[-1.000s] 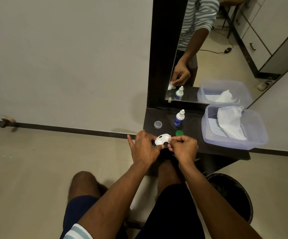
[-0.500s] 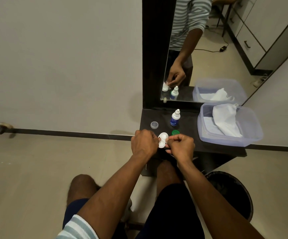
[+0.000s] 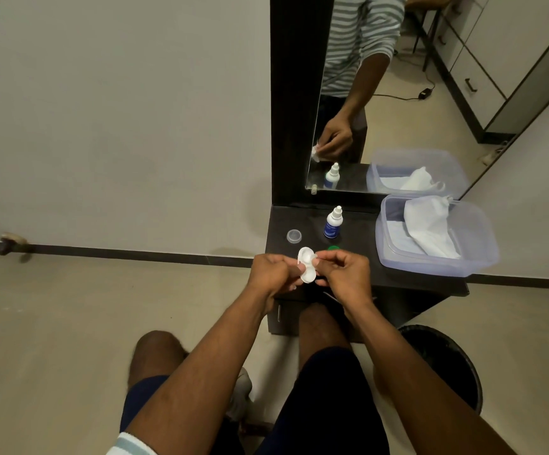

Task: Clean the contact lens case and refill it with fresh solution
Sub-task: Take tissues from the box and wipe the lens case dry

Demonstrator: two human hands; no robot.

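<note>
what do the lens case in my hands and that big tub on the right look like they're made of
Lens case: looks like opaque white moulded plastic with a smooth, slightly glossy finish; its two round wells are formed in one piece. Tub: apparently translucent, frosted bluish plastic; the white cloth inside shows dimly through its wall.

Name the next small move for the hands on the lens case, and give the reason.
Probably free the right hand and reach for the solution bottle. Both hands pinch the white lens case, the left hand steadying it; its wells face up, uncapped, and the bottle stands upright just behind.
</note>
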